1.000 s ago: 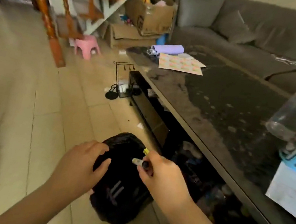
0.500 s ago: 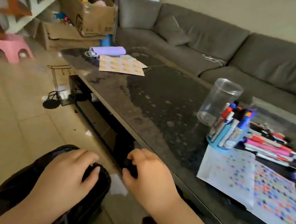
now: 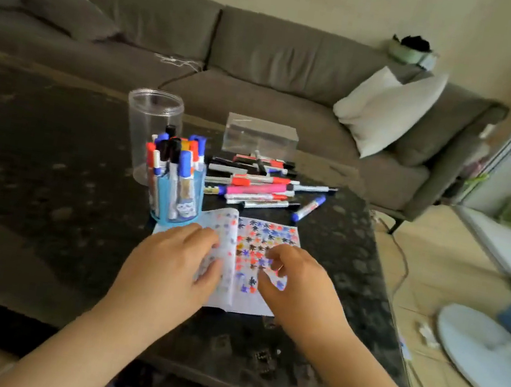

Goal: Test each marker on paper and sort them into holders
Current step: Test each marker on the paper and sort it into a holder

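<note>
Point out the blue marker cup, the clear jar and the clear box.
Blue marker cup [image 3: 190, 213], head view, lower front wall.
Clear jar [image 3: 145, 124], head view, left side wall.
Clear box [image 3: 260, 139], head view, front face.

White paper [image 3: 268, 245] at centre bears red, blue, black and orange blots. A blue holder [image 3: 179, 205] stands on the black mottled surface [image 3: 50, 179]. Grey sofa [image 3: 268, 56] above; white pillow [image 3: 389, 110] upper right.

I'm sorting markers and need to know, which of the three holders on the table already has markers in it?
The blue cup beside the paper; it's packed with upright markers. The clear round jar and clear box look empty.
</note>
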